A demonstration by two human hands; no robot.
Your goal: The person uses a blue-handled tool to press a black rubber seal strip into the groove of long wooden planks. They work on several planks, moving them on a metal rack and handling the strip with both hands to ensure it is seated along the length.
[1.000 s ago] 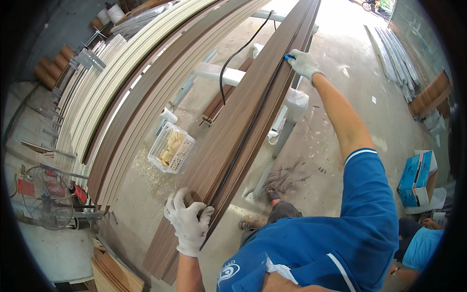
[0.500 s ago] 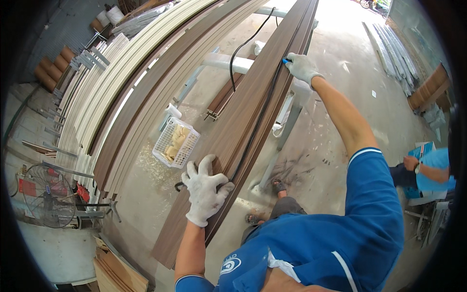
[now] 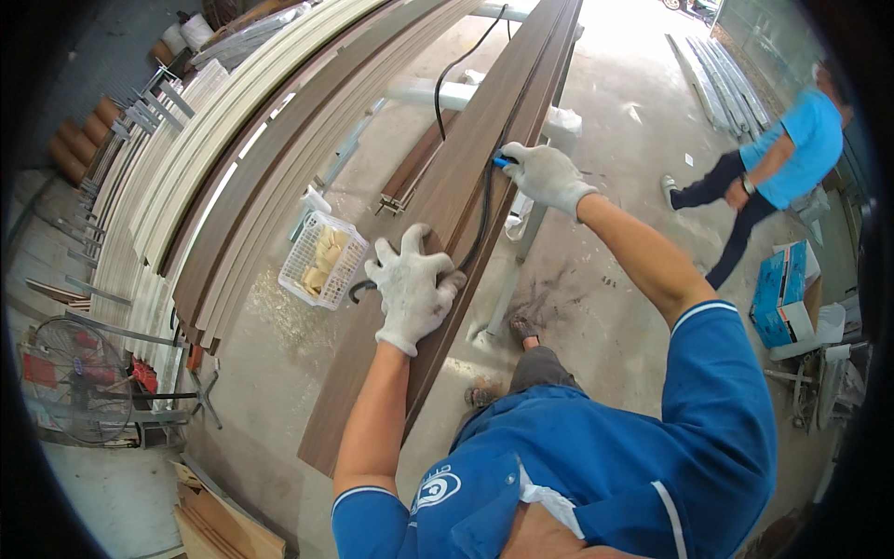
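A long dark-brown wooden board (image 3: 372, 373) lies on white metal trestles (image 3: 438, 93) and runs away from me. My left hand (image 3: 412, 284), in a white glove, presses flat on the board's top face with the fingers spread. My right hand (image 3: 545, 175), also gloved, is closed around a small blue-handled tool (image 3: 504, 162) at the board's right edge. A black cable (image 3: 484, 214) trails along the board from the tool toward my left hand and on to the far end.
Stacks of white and brown boards (image 3: 242, 186) lie to the left. A white plastic basket (image 3: 324, 261) with pale pieces stands on the concrete floor. A fan (image 3: 79, 382) stands at lower left. A person in a light-blue shirt (image 3: 778, 149) walks at right near a blue box (image 3: 780, 293).
My left hand has slid further up the board, and my right hand with the tool has come back toward me along the edge. The person at right has walked further away.
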